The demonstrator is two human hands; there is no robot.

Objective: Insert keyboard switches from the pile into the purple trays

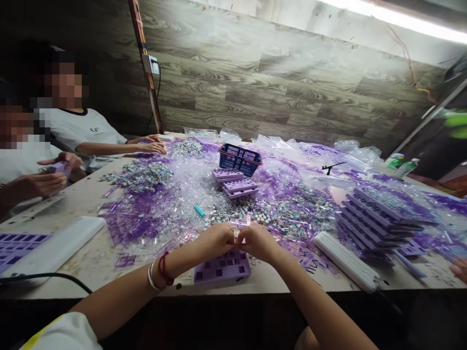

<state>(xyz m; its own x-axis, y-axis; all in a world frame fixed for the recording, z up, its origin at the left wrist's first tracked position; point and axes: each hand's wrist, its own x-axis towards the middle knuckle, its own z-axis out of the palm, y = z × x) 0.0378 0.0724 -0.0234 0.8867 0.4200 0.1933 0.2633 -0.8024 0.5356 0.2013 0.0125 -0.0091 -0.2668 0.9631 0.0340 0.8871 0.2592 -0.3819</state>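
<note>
My left hand (218, 239) and my right hand (257, 240) meet over the near edge of the pile, fingers closed in a pinch with the fingertips almost touching. Whatever they pinch is too small and too hidden to name. Just below them a purple tray (223, 273) with square holes lies flat near the table's front edge, its far part covered by my hands. Beyond my fingers spread small white and blue parts (288, 214) and transparent plastic pieces (189, 180). A small turquoise block (199, 210) lies on the pile.
A dark blue basket (239, 159) stands behind stacked purple trays (239, 185). More trays form a tall stack (375, 223) at right, near a white elongated case (346, 261). Another white case (54, 248) lies left. Two co-workers sit left; a hand (460, 268) shows at right.
</note>
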